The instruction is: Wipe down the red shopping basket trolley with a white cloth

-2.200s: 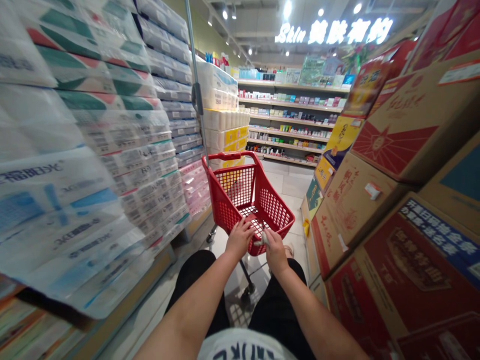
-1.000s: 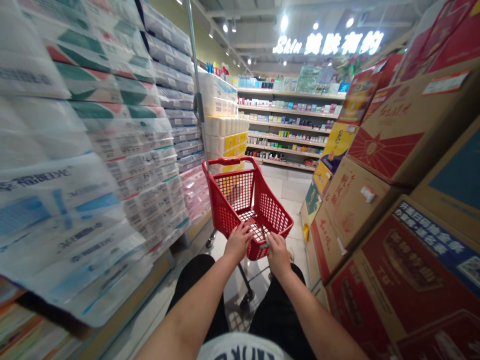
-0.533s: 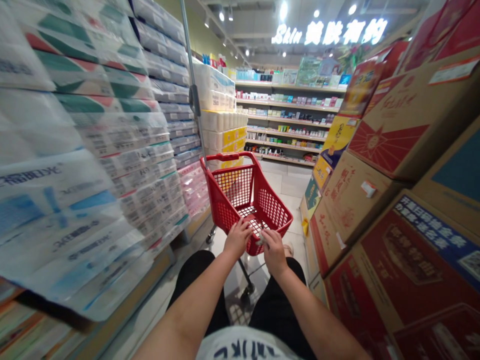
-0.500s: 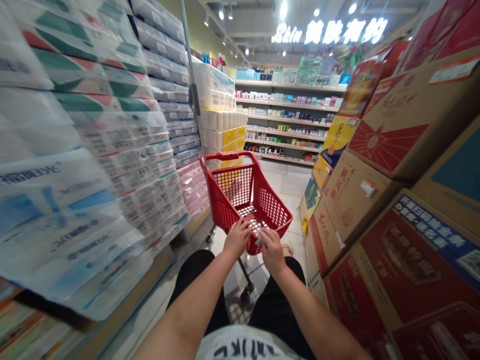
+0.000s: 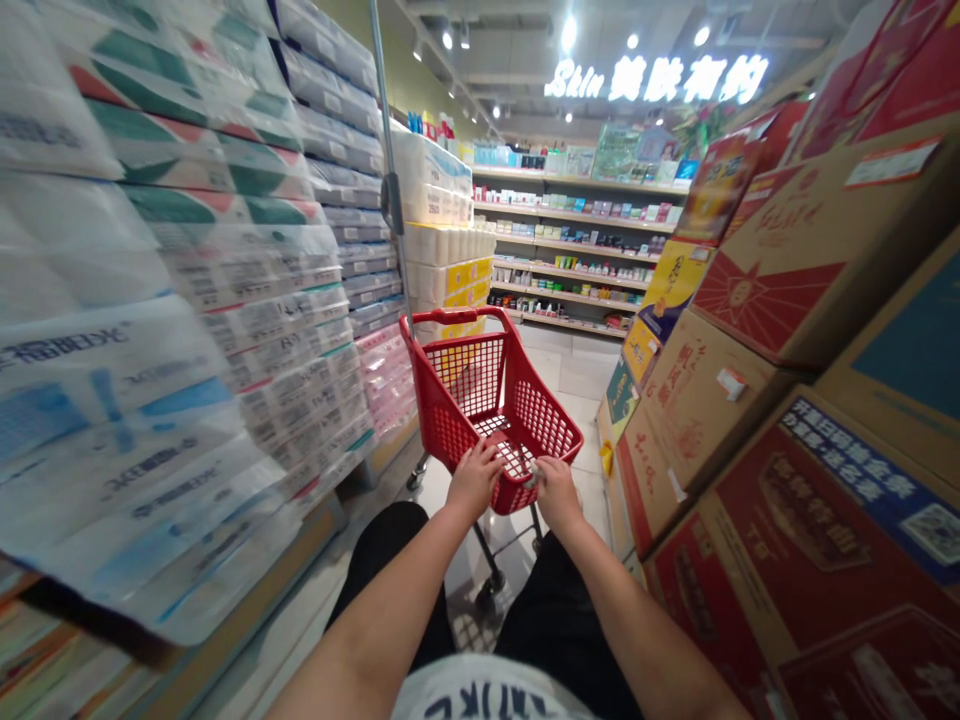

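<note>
A small red plastic shopping cart [image 5: 551,425] with mesh sides stands in a narrow store aisle in front of me. Its basket looks empty. My left hand [image 5: 474,478] is closed over the cart's near rim on the left. My right hand [image 5: 557,492] grips the same rim on the right, with a small pale thing pinched between its fingers that I cannot make out. My legs in black trousers show below.
Stacks of wrapped tissue packs [image 5: 247,270] wall the aisle on the left behind a metal pole [image 5: 390,180]. Cardboard boxes [image 5: 795,330] pile high on the right. Shelves of small goods [image 5: 577,240] cross the far end. The tiled floor [image 5: 570,370] runs ahead.
The cart has rolled a little forward along the aisle with both hands on its rim. My right hand shifted slightly right on the rim.
</note>
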`<state>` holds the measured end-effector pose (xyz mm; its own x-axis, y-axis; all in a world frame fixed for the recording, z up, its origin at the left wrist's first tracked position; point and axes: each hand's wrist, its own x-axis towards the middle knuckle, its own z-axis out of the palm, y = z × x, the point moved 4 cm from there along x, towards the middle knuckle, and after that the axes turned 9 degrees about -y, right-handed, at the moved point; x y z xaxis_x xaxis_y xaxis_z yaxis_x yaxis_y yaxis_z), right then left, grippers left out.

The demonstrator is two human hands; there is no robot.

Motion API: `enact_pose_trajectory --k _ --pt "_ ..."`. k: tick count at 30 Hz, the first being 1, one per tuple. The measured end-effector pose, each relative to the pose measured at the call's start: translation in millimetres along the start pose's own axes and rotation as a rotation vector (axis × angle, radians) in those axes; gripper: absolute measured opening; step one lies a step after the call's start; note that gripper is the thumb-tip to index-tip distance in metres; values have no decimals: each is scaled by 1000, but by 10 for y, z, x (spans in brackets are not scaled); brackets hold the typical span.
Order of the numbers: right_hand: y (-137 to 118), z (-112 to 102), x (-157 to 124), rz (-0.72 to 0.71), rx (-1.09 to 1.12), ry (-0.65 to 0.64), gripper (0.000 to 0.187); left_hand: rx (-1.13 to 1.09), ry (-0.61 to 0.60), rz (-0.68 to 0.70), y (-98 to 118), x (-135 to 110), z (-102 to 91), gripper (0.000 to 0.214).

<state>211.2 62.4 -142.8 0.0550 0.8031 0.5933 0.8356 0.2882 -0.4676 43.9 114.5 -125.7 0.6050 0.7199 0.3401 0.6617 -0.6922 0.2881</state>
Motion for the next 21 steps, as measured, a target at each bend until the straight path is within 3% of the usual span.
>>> enact_pose_trajectory --k 8,15,21 --pt "-258 57 -70 -169 3 -120 37 18 10 12 -38 -33 24 26" --pt "55 -108 54 33 -51 -124 33 0 17 6 9 -28 -6 26" --pt "143 -127 146 83 -111 -244 27 -3 31 -2 33 -8 7 27"
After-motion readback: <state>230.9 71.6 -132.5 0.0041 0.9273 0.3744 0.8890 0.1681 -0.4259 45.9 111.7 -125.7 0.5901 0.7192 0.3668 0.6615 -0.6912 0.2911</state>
